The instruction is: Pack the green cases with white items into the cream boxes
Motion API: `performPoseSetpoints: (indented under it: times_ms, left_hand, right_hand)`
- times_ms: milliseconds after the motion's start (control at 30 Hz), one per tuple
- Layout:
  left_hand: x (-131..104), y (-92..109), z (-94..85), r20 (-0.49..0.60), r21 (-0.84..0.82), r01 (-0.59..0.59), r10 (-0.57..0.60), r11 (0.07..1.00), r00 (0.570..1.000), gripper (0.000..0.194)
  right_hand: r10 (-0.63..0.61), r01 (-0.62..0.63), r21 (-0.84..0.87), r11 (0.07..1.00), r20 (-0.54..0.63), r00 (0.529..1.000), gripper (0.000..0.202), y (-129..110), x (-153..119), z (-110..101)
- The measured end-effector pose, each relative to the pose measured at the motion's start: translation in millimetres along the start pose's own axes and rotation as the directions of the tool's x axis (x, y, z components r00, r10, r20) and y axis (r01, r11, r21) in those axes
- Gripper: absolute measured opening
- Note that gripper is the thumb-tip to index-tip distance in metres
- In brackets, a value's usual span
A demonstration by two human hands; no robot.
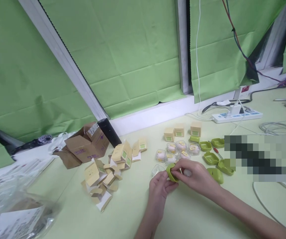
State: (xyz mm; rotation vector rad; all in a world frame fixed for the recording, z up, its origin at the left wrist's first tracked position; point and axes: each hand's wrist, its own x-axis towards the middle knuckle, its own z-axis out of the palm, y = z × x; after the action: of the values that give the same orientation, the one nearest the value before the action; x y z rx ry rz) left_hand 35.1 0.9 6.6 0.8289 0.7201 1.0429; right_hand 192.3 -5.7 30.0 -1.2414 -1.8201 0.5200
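Both hands meet over the pale green tabletop [187, 212], near its middle. The left hand [160, 189] is closed in a pinch on the lower edge of a small green rounded plastic case [171, 173], thumb and fingers underneath. The right hand [195, 177] is closed on the same case from above and the right, fingertips pressed to its top. The case is held just clear of the table surface (contact with the table cannot be determined).

Just beyond the hands sits a cluster of small clear plastic tubs with pale contents [177, 151]. To the right lie several more green plastic cases [213, 156]. Behind stand three small tan cardboard boxes [182, 131]. To the left is a loose heap of opened tan cartons [110, 169].
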Motion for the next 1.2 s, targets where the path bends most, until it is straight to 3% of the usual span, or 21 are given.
performPoseSetpoints:
  times_ms: [200, 333, 433, 567, 600, 733, 833, 967, 1100, 1200]
  left_hand:
    - [2, 1, -3.1, -0.004, 0.098, 0.064, -0.064, 0.993, 0.998, 0.019]
    - [7, -2, -8.8, -0.01, 0.222, 0.067, -0.066, 0.973, 0.998, 0.029]
    - [9, -5, -10.9, 0.049, 0.246, 0.053, -0.067, 0.968, 0.996, 0.037]
    - [6, -6, -10.1, 0.093, 0.25, 0.023, -0.047, 0.968, 0.995, 0.031]
    - [5, -4, -9.6, 0.09, 0.263, 0.03, -0.055, 0.964, 0.994, 0.028]
    - [2, 7, -7.1, 0.064, 0.293, 0.036, -0.058, 0.955, 0.996, 0.018]
    - [1, 17, -5.7, 0.031, 0.309, -0.023, 0.015, 0.951, 0.999, 0.015]
    - [2, 19, -7.6, 0.022, 0.326, -0.028, 0.022, 0.945, 1.0, 0.013]
    - [5, 7, -9.4, 0.08, 0.126, -0.025, 0.015, 0.992, 0.997, 0.025]
    - [4, 1, -6.3, 0.125, -0.03, -0.014, 0.017, 0.999, 0.992, 0.04]
  right_hand:
    - [0.042, -0.046, 0.111, 0.993, 0.037, 0.998, 0.011, 1, 1, -2]
    - [0.089, -0.107, 0.13, 0.986, 0.143, 0.986, 0.009, -1, 2, -3]
    - [0.105, -0.128, 0.133, 0.983, 0.166, 0.98, 0.006, -5, -1, -6]
    - [-0.007, -0.032, 0.151, 0.988, 0.249, 0.969, 0.06, -9, -5, -11]
    - [-0.047, 0.006, 0.144, 0.99, 0.278, 0.959, 0.065, -10, -5, -13]
    - [-0.126, 0.099, 0.102, 0.99, 0.31, 0.942, 0.039, -13, -3, -18]
    - [-0.148, 0.137, 0.061, 0.989, 0.276, 0.95, 0.037, -14, -2, -20]
    - [-0.162, 0.151, 0.065, 0.986, 0.244, 0.956, 0.034, -12, -3, -15]
    - [-0.096, 0.075, 0.098, 0.992, 0.226, 0.969, 0.033, -8, -3, -5]
    - [0.056, -0.091, 0.177, 0.98, 0.19, 0.98, 0.047, -2, -3, -1]
